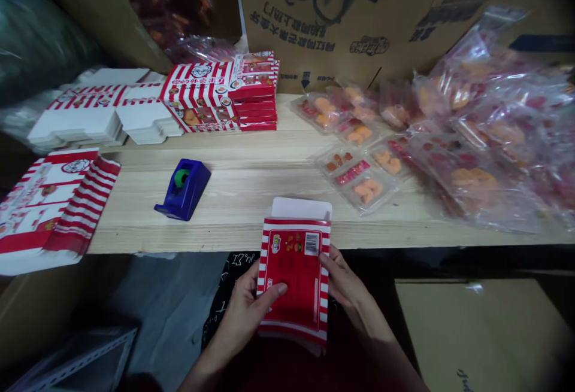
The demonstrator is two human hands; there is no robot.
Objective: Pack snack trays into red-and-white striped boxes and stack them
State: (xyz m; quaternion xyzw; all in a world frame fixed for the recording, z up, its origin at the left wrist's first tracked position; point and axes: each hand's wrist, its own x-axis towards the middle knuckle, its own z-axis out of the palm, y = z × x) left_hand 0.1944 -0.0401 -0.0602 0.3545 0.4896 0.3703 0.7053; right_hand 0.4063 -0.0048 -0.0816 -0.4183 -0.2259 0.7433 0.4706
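Note:
A red box with striped edges (296, 278) is held between both hands at the table's front edge, its back with a barcode facing up and a white flap standing out at its far end. My left hand (251, 302) grips the left side, thumb lying across the red face. On the right side, my right hand (344, 278) holds the edge, thumb near the barcode; its other fingers are mostly hidden beneath. A blue tape dispenser (185, 191) with a green core stands on the table, beyond the box to the left.
Striped flat boxes (58, 200) lie at the left edge of the wooden table (238, 170). Behind are stacked white-backed cartons (94, 114) and striped boxes (220, 96). Clear packs of orange pieces (476, 146) pile up at right. Cardboard (386, 15) stands behind; another carton (485, 332) is lower right.

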